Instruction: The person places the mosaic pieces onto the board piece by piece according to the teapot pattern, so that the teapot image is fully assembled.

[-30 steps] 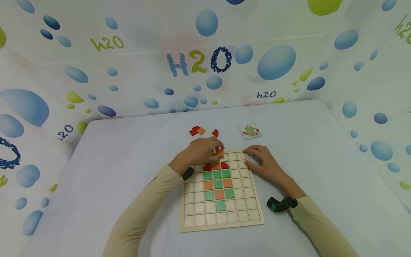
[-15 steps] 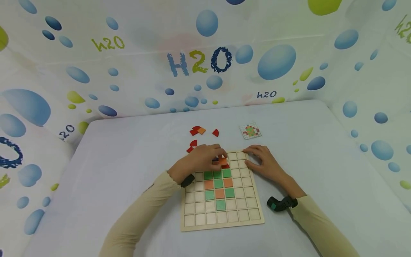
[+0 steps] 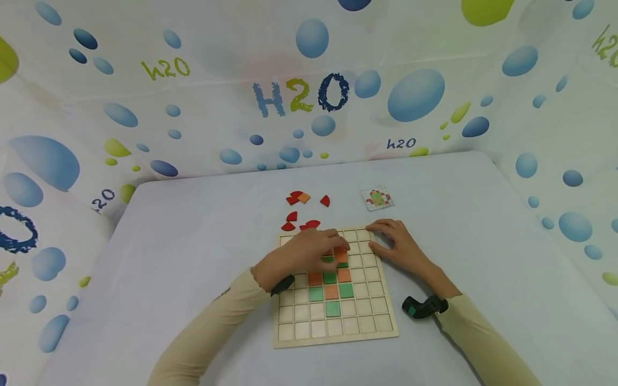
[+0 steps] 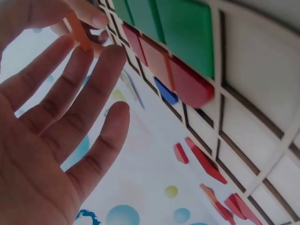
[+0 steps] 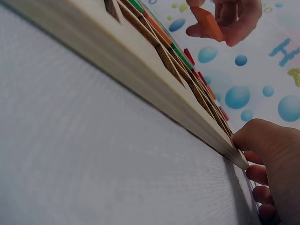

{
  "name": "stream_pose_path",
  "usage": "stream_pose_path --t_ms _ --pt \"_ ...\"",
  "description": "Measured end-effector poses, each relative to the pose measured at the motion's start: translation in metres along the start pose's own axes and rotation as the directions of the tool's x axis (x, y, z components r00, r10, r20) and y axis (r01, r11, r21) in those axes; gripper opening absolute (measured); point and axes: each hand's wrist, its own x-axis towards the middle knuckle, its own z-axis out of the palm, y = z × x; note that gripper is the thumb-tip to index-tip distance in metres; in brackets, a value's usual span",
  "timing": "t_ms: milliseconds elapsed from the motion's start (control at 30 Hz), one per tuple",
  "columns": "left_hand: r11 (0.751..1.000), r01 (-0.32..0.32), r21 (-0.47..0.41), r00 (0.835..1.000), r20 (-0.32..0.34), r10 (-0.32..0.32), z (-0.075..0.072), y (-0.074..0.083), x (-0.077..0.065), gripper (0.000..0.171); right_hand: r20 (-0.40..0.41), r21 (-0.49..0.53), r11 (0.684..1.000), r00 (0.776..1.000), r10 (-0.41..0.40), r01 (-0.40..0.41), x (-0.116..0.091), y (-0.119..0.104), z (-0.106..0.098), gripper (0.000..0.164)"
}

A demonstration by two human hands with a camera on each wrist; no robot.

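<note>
My left hand (image 3: pixel 306 252) pinches an orange square tile (image 4: pixel 78 32) between thumb and fingertips, above the upper middle of a wooden grid board (image 3: pixel 364 324). In the left wrist view its other fingers are spread loosely. Green tiles (image 3: pixel 333 309) and orange tiles (image 3: pixel 331 291) fill several cells down the board's middle. Red rounded tiles (image 4: pixel 190 84) and a small blue tile (image 4: pixel 166 91) sit in cells towards the far edge, mostly behind the hand in the head view. My right hand (image 3: pixel 401 241) holds the board's far right corner between thumb and forefinger.
Beyond the board lie loose red quarter-circle tiles (image 3: pixel 325 201) and an orange tile (image 3: pixel 303 198). A small pattern card (image 3: pixel 378 198) lies at the back right. A patterned cloth (image 3: pixel 217 102) rises behind the white tabletop (image 3: pixel 203 241).
The left hand has moved nearer across the board with the orange tile, now over the green row. Red tiles beyond the far edge have come into sight. The right hand has stayed put.
</note>
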Motion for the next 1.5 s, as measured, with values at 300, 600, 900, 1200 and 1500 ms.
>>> stream_pose_path --t_ms 300,600,900,1200,1500 --pt "0.996 -0.092 0.004 0.996 0.01 0.092 0.004 0.013 -0.006 0.027 -0.001 -0.001 1.0 1.0 -0.001 0.001 0.0 0.001 0.0 0.036" --pt "0.972 -0.103 -0.211 0.972 0.185 0.144 0.009 0.023 -0.011 0.025 -0.005 0.006 1.0 1.0 0.009 -0.009 0.0 0.0 0.0 0.037" --pt "0.972 -0.139 -0.191 0.948 0.259 0.186 0.02 0.028 -0.012 0.023 -0.019 -0.004 1.0 1.0 -0.007 0.006 -0.001 0.002 0.001 0.037" --pt "0.97 -0.183 -0.163 0.942 0.254 0.22 0.021 0.033 -0.01 0.021 -0.012 -0.002 1.0 1.0 0.001 -0.001 -0.001 0.002 0.001 0.037" --pt "0.978 -0.14 -0.156 0.936 0.302 0.182 0.023 0.037 -0.004 0.019 -0.014 0.0 1.0 1.0 -0.001 0.001 -0.001 0.003 0.001 0.037"
